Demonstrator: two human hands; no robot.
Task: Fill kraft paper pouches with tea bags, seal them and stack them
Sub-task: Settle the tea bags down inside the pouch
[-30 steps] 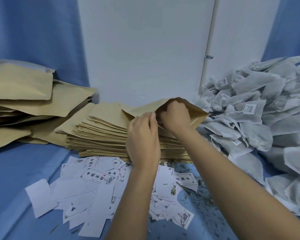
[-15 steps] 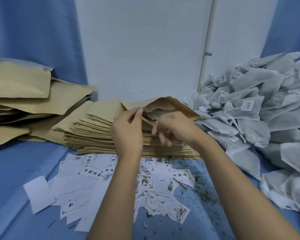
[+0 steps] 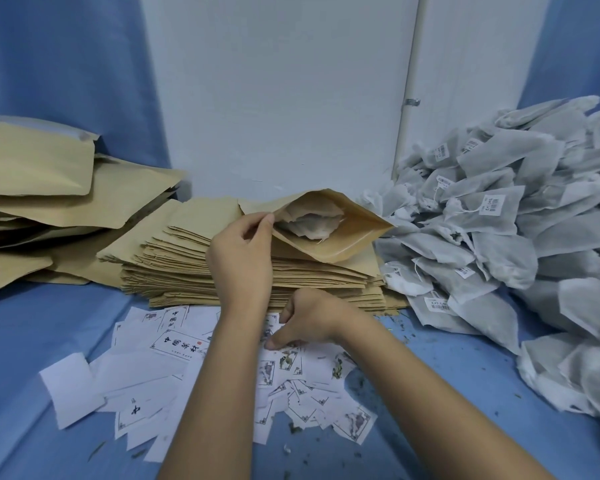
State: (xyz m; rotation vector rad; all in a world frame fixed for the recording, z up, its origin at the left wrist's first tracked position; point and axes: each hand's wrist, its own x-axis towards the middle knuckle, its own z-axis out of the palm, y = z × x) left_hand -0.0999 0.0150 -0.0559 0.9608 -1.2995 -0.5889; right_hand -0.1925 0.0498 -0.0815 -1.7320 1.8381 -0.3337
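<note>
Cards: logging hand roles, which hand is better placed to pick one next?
Likely right: the right hand touches the cards; the left hand pinches the rim of the open pouch.

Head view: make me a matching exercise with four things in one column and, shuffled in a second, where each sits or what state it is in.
1. open pouch
2. tea bag heap
3. printed slips
4. left hand

A. scattered on the blue cloth, nearest the camera
B. pinches a pouch's rim
C. piled at the right
D. lies on the flat pouch stack, with a tea bag inside

Pairs: 1-D, 2-C, 3-A, 4-B
</note>
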